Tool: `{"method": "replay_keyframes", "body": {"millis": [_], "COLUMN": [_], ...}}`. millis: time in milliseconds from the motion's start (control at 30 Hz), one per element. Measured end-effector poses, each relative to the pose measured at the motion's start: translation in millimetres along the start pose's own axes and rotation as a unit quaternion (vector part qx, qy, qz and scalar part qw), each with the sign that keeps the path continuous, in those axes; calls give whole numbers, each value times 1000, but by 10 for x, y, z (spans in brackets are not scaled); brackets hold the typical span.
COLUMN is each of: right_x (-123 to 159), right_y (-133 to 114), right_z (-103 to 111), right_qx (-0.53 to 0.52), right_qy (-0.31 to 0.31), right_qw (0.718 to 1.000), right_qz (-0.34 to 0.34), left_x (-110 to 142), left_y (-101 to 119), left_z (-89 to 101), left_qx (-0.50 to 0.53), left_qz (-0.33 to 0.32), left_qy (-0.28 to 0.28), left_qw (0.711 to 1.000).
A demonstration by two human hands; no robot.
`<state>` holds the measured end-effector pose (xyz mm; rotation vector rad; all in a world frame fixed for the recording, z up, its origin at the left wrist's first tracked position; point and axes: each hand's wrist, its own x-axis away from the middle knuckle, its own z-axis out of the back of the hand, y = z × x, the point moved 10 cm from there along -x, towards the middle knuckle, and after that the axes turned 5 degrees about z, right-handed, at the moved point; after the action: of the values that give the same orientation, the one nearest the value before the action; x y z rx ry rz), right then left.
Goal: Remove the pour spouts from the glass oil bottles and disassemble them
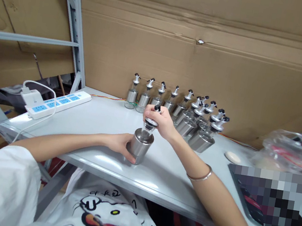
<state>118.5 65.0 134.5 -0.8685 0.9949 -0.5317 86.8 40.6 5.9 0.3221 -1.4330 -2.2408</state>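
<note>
An oil dispenser bottle (pixel 141 147) with a steel sleeve, glass neck and black-tipped pourer stands at the table's front edge, tilted slightly. Wrapped round its lower body is my left hand (pixel 121 146), thumb in front and the other fingers hidden behind. My right hand (pixel 161 121) grips the pourer cap at the top, with the black spout tip poking out above the fingers. Behind it, several similar bottles (pixel 132 95) stand in a row by the cardboard, and more bottles (pixel 202 139) cluster to the right.
A white power strip (pixel 62 104) with a plugged-in adapter and cable lies at the left on the grey table (pixel 105 111). To the right are a pale oval object (pixel 232 157), a clear plastic bag (pixel 290 154) and a partly pixelated dark item (pixel 252 197). Cardboard (pixel 164 46) closes off the back.
</note>
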Motion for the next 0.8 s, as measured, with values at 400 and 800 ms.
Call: {"method": "replay_keyframes", "body": {"millis": [400, 800], "right_x": [336, 36], "right_y": [-575, -520], "right_z": [147, -44], "right_qx": [249, 422], "right_qy": [164, -70], "right_qw": [913, 903], "right_qz": [280, 30], "left_x": [-25, -17], "left_y": [5, -6], "left_z": [22, -13], "left_qx": [-20, -8], "left_qz": [-21, -3], "left_qy": [15, -4], "left_qw": [999, 1000]}}
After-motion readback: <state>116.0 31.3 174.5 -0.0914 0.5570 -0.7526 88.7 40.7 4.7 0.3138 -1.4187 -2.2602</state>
